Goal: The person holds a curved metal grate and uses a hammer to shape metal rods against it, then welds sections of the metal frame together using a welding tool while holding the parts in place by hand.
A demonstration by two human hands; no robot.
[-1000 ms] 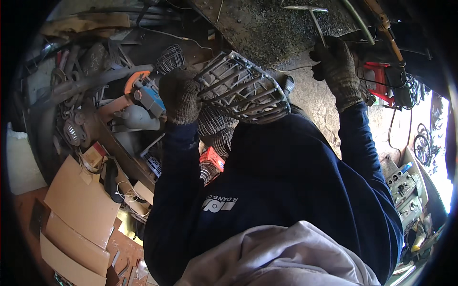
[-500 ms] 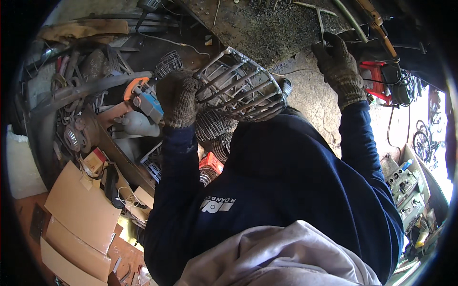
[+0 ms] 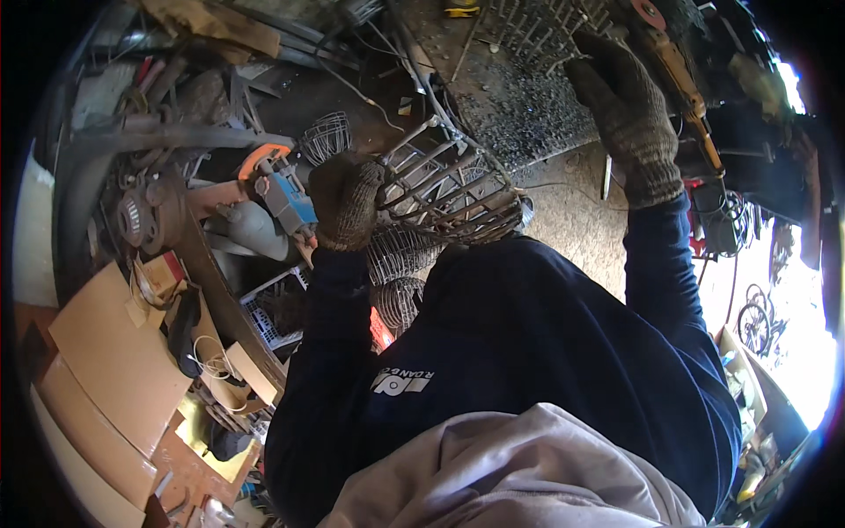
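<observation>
My left hand (image 3: 346,201), in a dirty knitted work glove, is closed on the side of a cage-like basket of welded metal rods (image 3: 453,189). The basket lies tilted against the front of my dark sweatshirt. My right hand (image 3: 627,119), gloved the same way, is stretched out over the far workbench (image 3: 519,106). Its thumb and fingers look apart, with nothing visible between them. Just beyond the fingertips are several short metal rods (image 3: 537,31), set in rows on the dark, grit-covered benchtop.
Below the held basket are more rod cages (image 3: 400,255). To the left sit a blue and orange power tool (image 3: 286,198), a white crate (image 3: 273,308) and cardboard sheets (image 3: 123,352). A long orange-brown tool (image 3: 682,79) lies right of my right hand.
A T-shaped metal tool at my right hand no longer shows there. That hand now reaches over the rods. The view has shifted; my left hand keeps its hold on the basket.
</observation>
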